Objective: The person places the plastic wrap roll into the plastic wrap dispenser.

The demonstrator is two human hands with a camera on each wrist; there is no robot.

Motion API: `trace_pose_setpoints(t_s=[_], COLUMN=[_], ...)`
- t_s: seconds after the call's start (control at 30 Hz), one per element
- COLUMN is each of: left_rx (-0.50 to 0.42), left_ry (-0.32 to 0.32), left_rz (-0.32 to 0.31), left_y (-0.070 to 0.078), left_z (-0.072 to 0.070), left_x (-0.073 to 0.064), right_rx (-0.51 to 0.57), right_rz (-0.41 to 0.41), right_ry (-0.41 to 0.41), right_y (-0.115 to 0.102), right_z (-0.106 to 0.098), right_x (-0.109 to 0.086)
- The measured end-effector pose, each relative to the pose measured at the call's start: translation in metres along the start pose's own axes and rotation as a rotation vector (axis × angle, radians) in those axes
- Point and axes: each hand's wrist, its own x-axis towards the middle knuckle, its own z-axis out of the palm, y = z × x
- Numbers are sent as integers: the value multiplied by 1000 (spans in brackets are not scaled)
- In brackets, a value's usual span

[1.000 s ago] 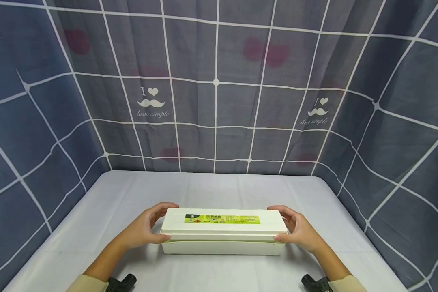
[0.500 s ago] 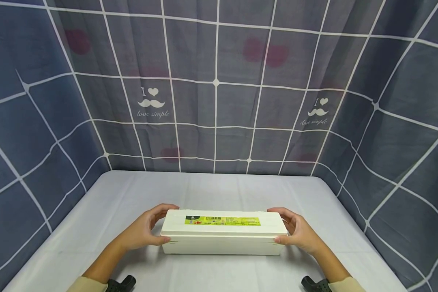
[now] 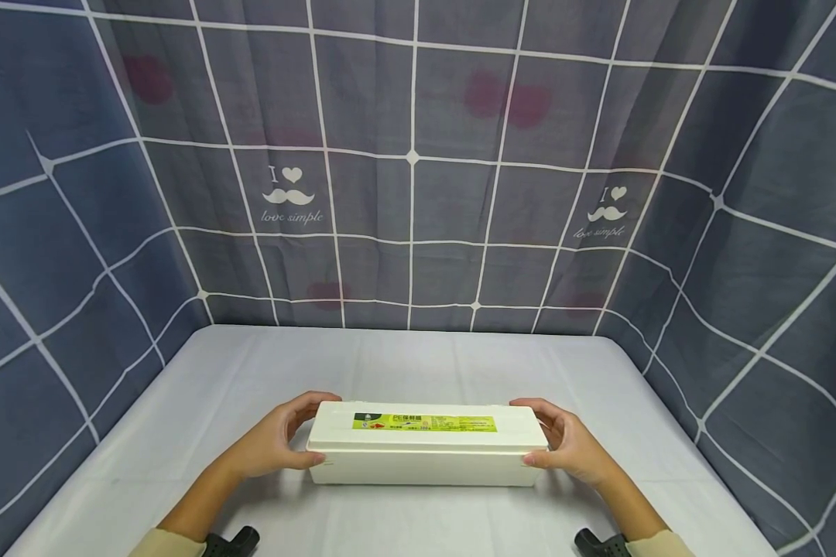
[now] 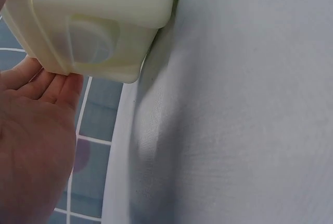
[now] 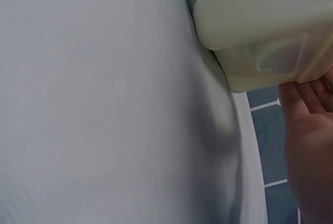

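A long cream-white cling film box [image 3: 428, 468] lies on the white tabletop, its lid [image 3: 418, 442] down on the base. On top is a yellow-green printed label [image 3: 425, 422]. My left hand [image 3: 282, 437] grips the box's left end, thumb at the front by the lid seam and fingers round the back. The right hand [image 3: 567, 437] holds the other end the same way. In the left wrist view the box end [image 4: 119, 2] shows a rounded translucent patch, with fingertips along its back edge. The right wrist view has the opposite end [image 5: 250, 21], fingers behind it. The box's inside is hidden.
The white cloth-covered table [image 3: 418, 363] runs back to a grey-blue checked curtain [image 3: 362, 193], which also closes off both sides. Black wrist straps [image 3: 233, 541] and beige sleeves [image 3: 167, 544] show at the front edge of view.
One second ago a gap showed under the front edge of the lid. Both hands have pressed the lid slightly down, and the gap is gone. The box stays in place.
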Motion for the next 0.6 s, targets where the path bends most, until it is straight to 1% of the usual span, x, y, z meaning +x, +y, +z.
trace_pose_setpoints(t_s=[0.3,0.5,0.6], left_rx=[-48,-69,-78], left_ry=[-10,-14,-16], left_rz=[-14,-24,-26], left_y=[-4,-4,-5], left_z=[0,1,1], left_x=[-1,-2,-2], right_rx=[2,-14,-6], right_rz=[-46,-28,14], right_ry=[-38,-22,-11], right_y=[3,3,4], right_z=[0,-1,-1], right_x=[0,-2,-3])
